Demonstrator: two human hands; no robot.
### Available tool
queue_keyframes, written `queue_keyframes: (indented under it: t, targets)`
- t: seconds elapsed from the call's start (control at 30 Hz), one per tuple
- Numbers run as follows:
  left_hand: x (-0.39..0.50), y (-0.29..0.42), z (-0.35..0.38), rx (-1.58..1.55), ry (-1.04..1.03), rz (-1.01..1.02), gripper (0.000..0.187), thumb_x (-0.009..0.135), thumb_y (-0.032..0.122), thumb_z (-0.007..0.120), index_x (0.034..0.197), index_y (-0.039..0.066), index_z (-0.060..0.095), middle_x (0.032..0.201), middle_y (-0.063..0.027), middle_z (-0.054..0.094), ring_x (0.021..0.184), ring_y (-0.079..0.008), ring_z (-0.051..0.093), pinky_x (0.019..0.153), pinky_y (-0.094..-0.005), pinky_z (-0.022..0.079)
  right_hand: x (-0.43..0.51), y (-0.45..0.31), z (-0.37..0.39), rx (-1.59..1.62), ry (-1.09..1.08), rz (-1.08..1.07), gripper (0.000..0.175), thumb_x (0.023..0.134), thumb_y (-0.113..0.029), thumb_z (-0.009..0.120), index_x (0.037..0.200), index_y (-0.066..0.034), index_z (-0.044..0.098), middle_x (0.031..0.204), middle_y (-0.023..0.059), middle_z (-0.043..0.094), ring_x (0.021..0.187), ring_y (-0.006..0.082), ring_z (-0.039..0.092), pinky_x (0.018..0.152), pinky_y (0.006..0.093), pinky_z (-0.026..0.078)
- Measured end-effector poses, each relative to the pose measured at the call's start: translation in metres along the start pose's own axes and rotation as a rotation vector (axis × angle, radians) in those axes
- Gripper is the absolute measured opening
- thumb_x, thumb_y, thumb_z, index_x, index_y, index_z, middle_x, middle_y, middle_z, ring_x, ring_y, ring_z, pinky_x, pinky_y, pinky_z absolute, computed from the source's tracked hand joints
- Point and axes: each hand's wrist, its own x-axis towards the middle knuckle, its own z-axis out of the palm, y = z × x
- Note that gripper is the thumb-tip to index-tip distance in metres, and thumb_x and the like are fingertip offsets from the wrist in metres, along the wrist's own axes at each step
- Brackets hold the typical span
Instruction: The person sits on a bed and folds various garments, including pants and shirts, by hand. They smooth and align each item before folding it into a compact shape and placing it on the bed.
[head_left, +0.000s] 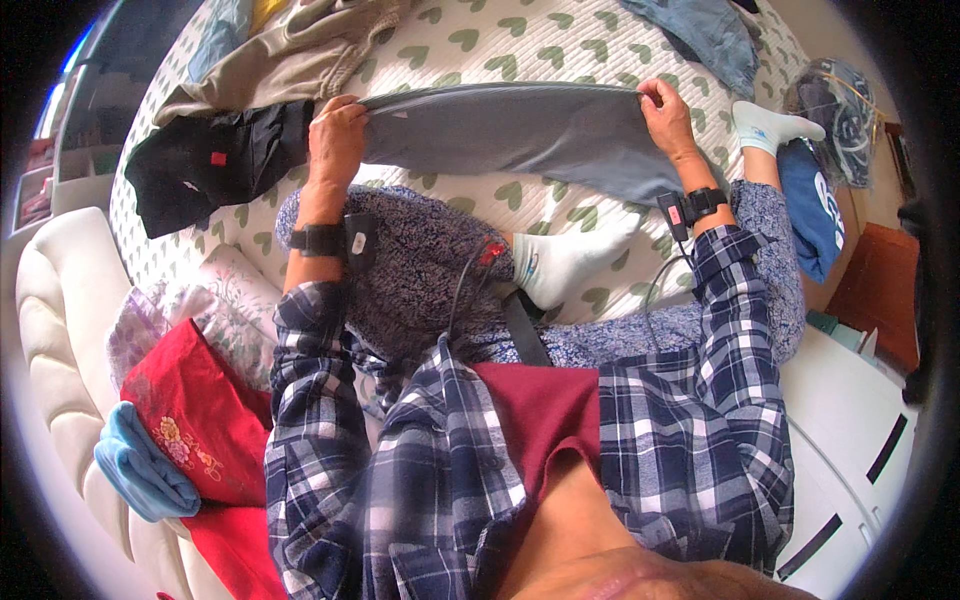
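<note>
A long piece of grey fabric (510, 135), seemingly a garment, is stretched out sideways above the bed. My left hand (337, 142) grips its left end, with the fingers curled over the top edge. At the other end, my right hand (666, 120) pinches the upper corner between thumb and fingers. The lower edge of the cloth hangs in a loose curve. Just left of my left hand lies a black garment (217, 165) with a small red patch; whether it joins the grey cloth is hidden behind the hand.
The quilted bedspread (517, 64) has green hearts. A beige knitted garment (277, 60) and blue denim (697, 37) lie farther back. Red cloth (202, 405) and a rolled blue cloth (142, 465) are beside me. Right are a navy cloth bundle (806, 202) and a clear plastic bag (836, 120).
</note>
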Motion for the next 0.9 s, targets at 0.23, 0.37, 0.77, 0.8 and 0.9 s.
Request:
queue_keyframes:
  t: [0.23,0.37,0.77,0.8,0.9]
  targets:
    - [0.005,0.038,-0.058,-0.092,0.032,-0.034,0.018,0.081,0.011,0.069,0.096,0.004,0.074,0.107,-0.0096,0.07,0.093,-0.0255,0.069,0.083,-0.0329,0.053,-0.006,-0.012,-0.039,0.129,0.071,-0.042,0.013,0.086,-0.004,0.06,0.099,-0.0024,0.063,0.089,0.0092,0.065,0.08,0.0192,0.064,0.077,0.0315,0.051]
    - [0.013,0.055,-0.103,-0.288,-0.021,-0.082,0.02,0.082,0.009,0.07,0.1,0.003,0.074,0.106,-0.0065,0.071,0.084,-0.0137,0.067,0.074,-0.0261,0.052,-0.005,-0.023,-0.072,0.191,0.154,-0.151,0.012,0.088,-0.001,0.061,0.099,-0.0025,0.063,0.09,0.0042,0.066,0.081,0.0119,0.062,0.076,0.027,0.05]
    - [0.044,0.102,-0.148,-0.076,0.075,0.131,0.015,0.082,0.011,0.066,0.093,0.001,0.073,0.105,-0.0126,0.068,0.097,-0.0279,0.066,0.084,-0.034,0.051,-0.002,-0.067,-0.14,0.258,0.321,-0.198,0.012,0.094,-0.002,0.058,0.105,-0.0026,0.061,0.094,0.0001,0.062,0.085,0.007,0.057,0.079,0.0221,0.047]
    - [0.042,0.102,-0.148,-0.09,0.047,0.121,0.017,0.084,0.013,0.066,0.094,0.0,0.072,0.104,-0.0117,0.068,0.097,-0.0243,0.065,0.085,-0.0323,0.05,-0.001,-0.069,-0.142,0.23,0.277,-0.191,0.013,0.093,-0.001,0.058,0.105,-0.0027,0.061,0.092,0.0001,0.062,0.083,0.0069,0.056,0.077,0.0217,0.047]
    - [0.049,0.102,-0.147,-0.499,-0.023,0.101,0.019,0.087,0.014,0.068,0.096,-0.002,0.072,0.102,-0.0092,0.068,0.098,-0.0161,0.063,0.086,-0.0299,0.049,0.002,-0.074,-0.152,0.279,0.386,-0.233,0.013,0.092,0.0,0.058,0.105,-0.0025,0.062,0.091,0.0005,0.062,0.08,0.0075,0.056,0.075,0.0217,0.046]
